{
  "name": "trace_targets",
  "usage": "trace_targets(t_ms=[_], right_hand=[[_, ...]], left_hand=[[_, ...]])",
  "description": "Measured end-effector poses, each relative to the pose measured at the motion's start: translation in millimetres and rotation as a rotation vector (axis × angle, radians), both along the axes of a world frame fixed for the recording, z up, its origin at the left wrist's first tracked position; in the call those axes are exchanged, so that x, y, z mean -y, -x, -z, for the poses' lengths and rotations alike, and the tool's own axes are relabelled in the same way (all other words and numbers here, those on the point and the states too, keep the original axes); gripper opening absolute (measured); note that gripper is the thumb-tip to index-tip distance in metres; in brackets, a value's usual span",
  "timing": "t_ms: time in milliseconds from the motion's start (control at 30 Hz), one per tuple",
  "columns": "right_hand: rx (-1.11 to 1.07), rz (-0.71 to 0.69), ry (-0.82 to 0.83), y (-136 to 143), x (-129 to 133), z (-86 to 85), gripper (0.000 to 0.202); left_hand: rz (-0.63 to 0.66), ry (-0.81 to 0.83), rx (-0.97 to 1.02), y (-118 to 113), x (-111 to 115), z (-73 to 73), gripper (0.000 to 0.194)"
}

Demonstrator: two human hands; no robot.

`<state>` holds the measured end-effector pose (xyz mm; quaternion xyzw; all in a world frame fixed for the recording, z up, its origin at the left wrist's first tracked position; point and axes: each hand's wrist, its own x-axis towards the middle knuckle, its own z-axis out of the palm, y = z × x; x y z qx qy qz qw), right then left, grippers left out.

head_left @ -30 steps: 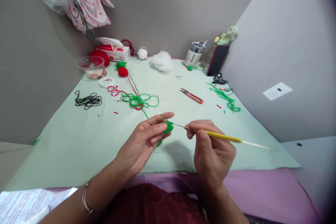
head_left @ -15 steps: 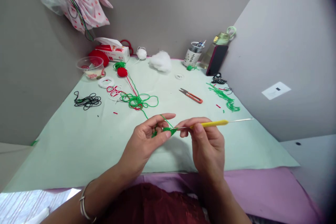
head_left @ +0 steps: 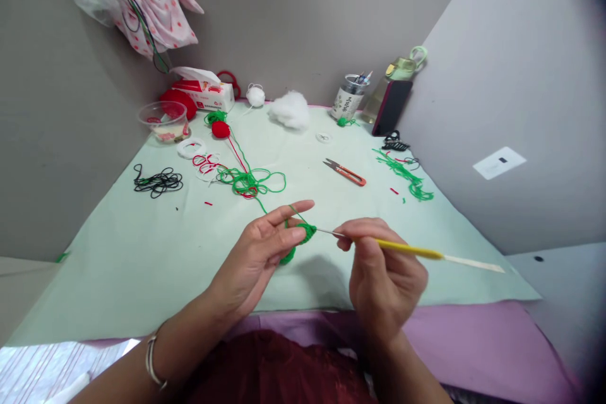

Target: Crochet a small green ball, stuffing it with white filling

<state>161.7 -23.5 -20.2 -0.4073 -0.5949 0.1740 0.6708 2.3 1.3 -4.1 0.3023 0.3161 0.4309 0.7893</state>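
Observation:
Between the thumb and fingers of my left hand (head_left: 260, 249) is a small green crochet piece (head_left: 308, 233), part of it hanging below the fingers. A strand of green yarn runs over my raised left index finger and back to a loose green yarn tangle (head_left: 249, 183) on the table. My right hand (head_left: 386, 271) grips a yellow-handled crochet hook (head_left: 407, 248) like a pen. The hook's thin metal shaft reaches left to the edge of the green piece; its tip is hidden at the stitches. Its other end sticks out to the right, blurred.
Orange-handled thread snips (head_left: 345, 172) lie beyond my hands. Black cord (head_left: 158, 181) is at left, cut green yarn (head_left: 404, 173) at right. Along the back stand a tissue box (head_left: 203, 91), white stuffing (head_left: 290, 110), a pen cup (head_left: 348, 100), a phone (head_left: 392, 108) and a bottle (head_left: 379, 91).
My right hand has moved right and slightly down with the hook, whose rear end now tilts lower. The green piece has turned in my left fingers, and more of it shows below them.

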Motion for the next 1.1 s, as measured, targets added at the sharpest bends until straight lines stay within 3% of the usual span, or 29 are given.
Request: trace_targets(t_ms=[100,200,300,400,500,633,767,967,1100], right_hand=[[-0.054,-0.113,0.108,-1.1,-3.3,-5.4,0.021],[0.026,-0.097,0.123,1.0,-1.9,-3.6,0.023],[0.236,0.023,-0.016,3.5,2.5,2.9,0.029],[0.415,0.115,-0.161,2.7,5.0,6.3,0.035],[0.195,0.078,-0.072,-0.2,3.0,2.3,0.030],[-0.118,-0.092,0.137,-1.2,-1.3,-3.6,0.022],[-0.097,-0.131,0.215,-1.7,-2.8,-0.9,0.017],[-0.242,-0.216,0.267,-5.7,-4.8,-0.2,0.021],[-0.076,-0.118,0.203,-3.7,0.0,-4.0,0.021]], left_hand=[[-0.035,-0.093,-0.072,0.0,0.8,-0.5,0.040],[-0.071,-0.148,-0.118,-4.2,3.3,0.6,0.038],[-0.107,-0.115,-0.079,-8.6,4.2,1.1,0.043],[-0.020,0.029,0.037,-8.7,1.7,1.1,0.042],[0.041,0.097,0.107,-4.7,-2.4,1.7,0.034],[-0.053,-0.022,-0.004,-2.1,-1.9,2.1,0.033],[-0.063,-0.176,-0.157,-3.4,3.9,2.3,0.032],[-0.099,-0.222,-0.265,1.4,4.5,4.2,0.032],[-0.127,-0.290,-0.345,1.8,4.0,5.4,0.030]])
